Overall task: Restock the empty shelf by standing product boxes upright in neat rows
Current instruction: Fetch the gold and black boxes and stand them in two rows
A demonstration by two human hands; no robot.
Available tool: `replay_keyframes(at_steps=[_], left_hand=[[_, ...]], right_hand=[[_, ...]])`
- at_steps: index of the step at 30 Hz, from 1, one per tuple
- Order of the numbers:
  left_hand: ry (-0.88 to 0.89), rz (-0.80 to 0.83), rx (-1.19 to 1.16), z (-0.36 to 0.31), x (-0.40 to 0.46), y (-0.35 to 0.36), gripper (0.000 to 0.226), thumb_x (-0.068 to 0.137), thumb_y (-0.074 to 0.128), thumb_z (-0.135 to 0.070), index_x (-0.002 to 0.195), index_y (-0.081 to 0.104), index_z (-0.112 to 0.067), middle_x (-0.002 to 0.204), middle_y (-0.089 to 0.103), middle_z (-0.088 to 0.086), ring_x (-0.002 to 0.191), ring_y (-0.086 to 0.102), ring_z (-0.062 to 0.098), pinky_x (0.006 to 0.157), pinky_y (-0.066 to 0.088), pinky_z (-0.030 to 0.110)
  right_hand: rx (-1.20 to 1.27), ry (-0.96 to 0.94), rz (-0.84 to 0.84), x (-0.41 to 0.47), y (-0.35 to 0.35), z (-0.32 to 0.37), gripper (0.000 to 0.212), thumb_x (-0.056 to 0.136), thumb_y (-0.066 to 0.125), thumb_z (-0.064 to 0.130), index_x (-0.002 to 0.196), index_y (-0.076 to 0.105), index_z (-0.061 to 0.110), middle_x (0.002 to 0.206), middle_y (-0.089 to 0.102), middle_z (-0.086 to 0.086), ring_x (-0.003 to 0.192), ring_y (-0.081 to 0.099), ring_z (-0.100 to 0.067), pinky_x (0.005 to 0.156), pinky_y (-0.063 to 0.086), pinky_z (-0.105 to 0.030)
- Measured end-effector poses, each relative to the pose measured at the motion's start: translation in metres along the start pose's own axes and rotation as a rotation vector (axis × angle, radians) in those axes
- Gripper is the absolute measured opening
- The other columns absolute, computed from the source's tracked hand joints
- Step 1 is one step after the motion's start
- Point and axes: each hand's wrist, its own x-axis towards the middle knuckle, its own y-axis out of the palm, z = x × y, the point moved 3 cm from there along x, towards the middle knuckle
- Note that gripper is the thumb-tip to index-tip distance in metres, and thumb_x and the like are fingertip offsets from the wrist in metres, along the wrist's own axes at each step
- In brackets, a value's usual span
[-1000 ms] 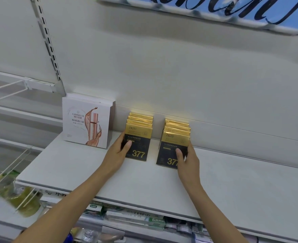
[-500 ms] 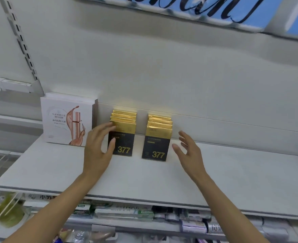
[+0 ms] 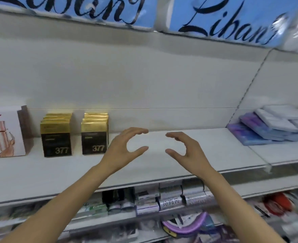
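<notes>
Two rows of gold-and-black boxes marked 377 stand upright on the white shelf [image 3: 215, 155]: the left row [image 3: 56, 135] and the right row [image 3: 94, 134], each several boxes deep. A white box with a pink splash print [image 3: 4, 132] stands at the far left. My left hand [image 3: 125, 148] hovers just right of the right row, fingers loosely curved, holding nothing. My right hand [image 3: 185, 149] faces it over bare shelf, also holding nothing.
A heap of purple and pale blue flat packs [image 3: 274, 125] lies on the neighbouring shelf at the right. Blue signs with black script [image 3: 223, 18] hang above. The lower shelf [image 3: 162, 200] holds assorted small packages.
Both hands have let go of the front 377 boxes and moved right, away from the rows. The view has swung right, bringing the purple packs into sight.
</notes>
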Motion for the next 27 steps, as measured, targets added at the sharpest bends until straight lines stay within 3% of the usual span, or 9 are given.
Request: replay_keyframes(at_steps=[8,16,27], left_hand=[[0.117,0.137,-0.048,-0.111,0.025,0.146,0.042,0.088,0.075,-0.039,0.127,0.060,-0.039,0.126,0.059,-0.025,0.120,0.055,0.001,0.104,0.042,0.024],[0.199,0.246,-0.100,-0.199,0.063,0.275,0.045,0.086,0.078,-0.037,0.127,0.061,-0.036,0.124,0.061,-0.023,0.119,0.057,0.005,0.105,0.044,0.032],[0.241,0.345,-0.149,-0.244,0.155,0.431,0.045,0.084,0.079,-0.041,0.126,0.063,-0.037,0.128,0.060,-0.027,0.122,0.054,-0.002,0.107,0.042,0.025]], right_hand=[[-0.042,0.055,-0.083,-0.093,-0.136,-0.080,0.045,0.089,0.074,0.034,0.131,0.059,0.030,0.130,0.060,0.021,0.124,0.055,-0.005,0.107,0.045,-0.032],[-0.057,0.156,-0.164,-0.168,-0.250,-0.153,0.048,0.088,0.076,0.032,0.132,0.059,0.028,0.131,0.060,0.020,0.125,0.053,-0.001,0.108,0.044,-0.032],[-0.106,0.234,-0.243,-0.184,-0.360,-0.279,0.048,0.088,0.075,0.038,0.132,0.058,0.030,0.132,0.060,0.021,0.127,0.053,-0.003,0.109,0.044,-0.036]])
